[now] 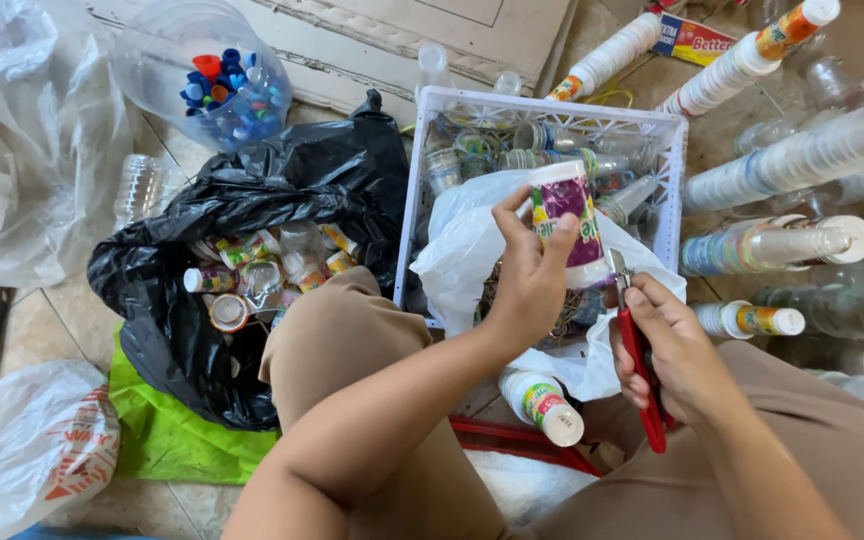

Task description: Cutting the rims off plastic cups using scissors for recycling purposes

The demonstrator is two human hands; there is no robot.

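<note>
Person, seated: tan-brown trousers over both knees; forearms bare, no sleeves; left hand [530,285] and right hand [674,350] ungloved.

floor: beige tiles [62,320], daylit | far: flattened cardboard [432,30] | left: clear plastic sheeting [12,140] | near left: green bag [167,440]

Tight all round. White crate [409,215] dead ahead, crammed with bottles and a white bag [462,250]. Black sack [252,200] blocks left, stacked cups [792,160] block right. Only open gap near, between knees, partly taken by small bottle [542,405].
</note>
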